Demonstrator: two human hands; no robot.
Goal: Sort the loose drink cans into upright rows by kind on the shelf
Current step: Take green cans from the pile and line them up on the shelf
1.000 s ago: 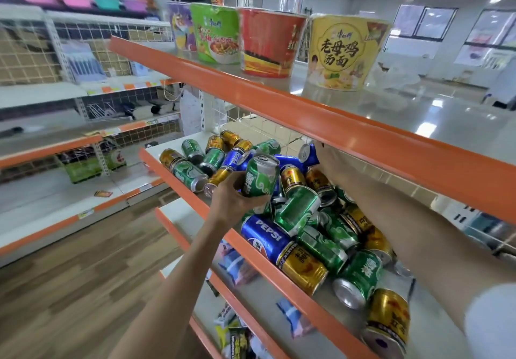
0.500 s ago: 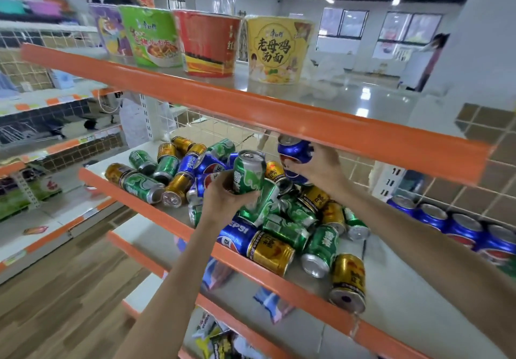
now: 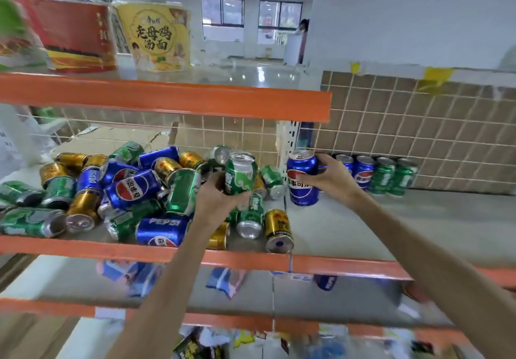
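My left hand (image 3: 220, 199) grips a green can (image 3: 240, 174) upright above a heap of loose cans (image 3: 125, 188), green, blue and gold, lying on the shelf (image 3: 349, 230). My right hand (image 3: 332, 178) holds a blue Pepsi can (image 3: 303, 178) upright, just right of the white shelf post, its base near the shelf surface. Behind my right hand, against the back mesh, stands an upright row: blue cans (image 3: 363, 171) and then green cans (image 3: 393, 175). My right hand hides part of that row.
Large instant-noodle cups (image 3: 156, 37) stand on the upper orange-edged shelf (image 3: 167, 99). Snack packets (image 3: 223, 280) lie on the shelf below. Bare shelf surface stretches right of the heap, in front of the row. A person stands far back by the windows (image 3: 303, 37).
The view swung right. My right hand carried the blue can from above the heap to the right, down toward the upright row. My left hand still holds the green can.
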